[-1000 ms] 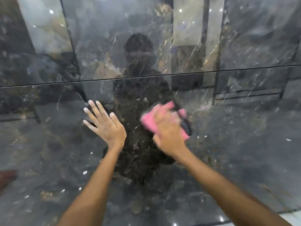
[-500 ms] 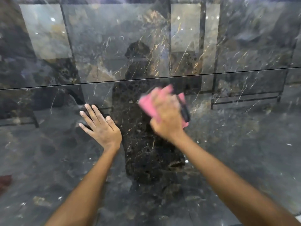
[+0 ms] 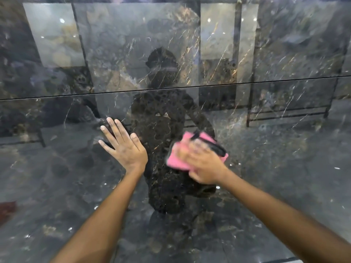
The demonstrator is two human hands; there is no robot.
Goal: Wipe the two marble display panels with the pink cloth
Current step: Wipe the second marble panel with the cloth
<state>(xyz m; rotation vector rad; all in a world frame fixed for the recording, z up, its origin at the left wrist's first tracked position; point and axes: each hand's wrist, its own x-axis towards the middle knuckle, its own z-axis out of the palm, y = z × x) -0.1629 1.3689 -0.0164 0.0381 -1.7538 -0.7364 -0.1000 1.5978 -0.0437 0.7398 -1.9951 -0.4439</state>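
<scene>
Glossy dark marble panels [image 3: 275, 168], seam [image 3: 266, 82] across upper part, room reflected. Left hand [image 3: 125, 147] flat, fingers spread. Right hand [image 3: 204, 164] pressing pink cloth [image 3: 178, 162], now lower than before.

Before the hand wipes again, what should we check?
1. Pink cloth under the right hand: ok.
2. Cloth flat on the lower dark marble panel: ok.
3. Left hand braced flat on that panel, clear of the cloth: ok.
4. Upper dark marble panel above the seam already wiped: cannot tell.
5. Right hand's grip on the cloth: blurred, cannot tell.
</scene>
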